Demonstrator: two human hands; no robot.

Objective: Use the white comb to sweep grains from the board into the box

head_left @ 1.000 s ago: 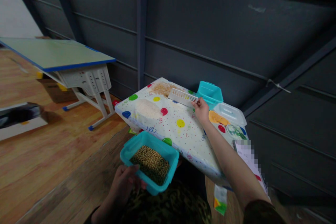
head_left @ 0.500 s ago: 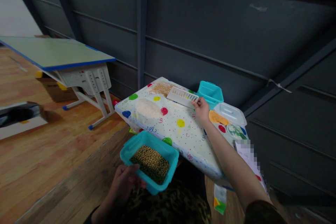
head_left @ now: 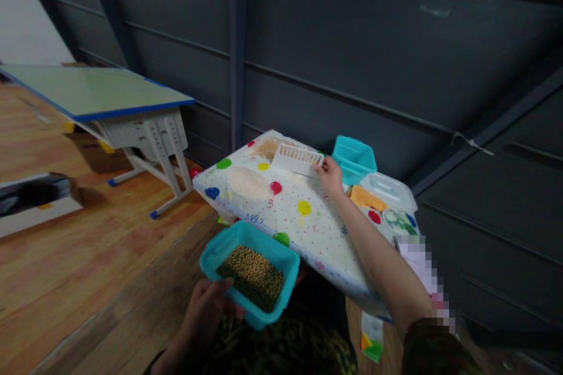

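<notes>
My left hand grips a teal plastic box of yellowish-green beans, held low over my lap in front of the table edge. My right hand reaches far across the table with its fingers closed on one end of a white slotted scraper. The scraper's other end sits beside a tan grain pile at the back of the tablecloth. A white grain pile lies to the left on the balloon-patterned tablecloth.
A second teal box and a clear lid stand at the table's back right, with an orange piece and papers nearby. A green-topped desk stands to the left on the wooden floor. A dark panelled wall rises behind.
My right hand has slid the white scraper a little leftward and farther back toward the tan grain pile. My left hand keeps the teal box of beans nearly still.
</notes>
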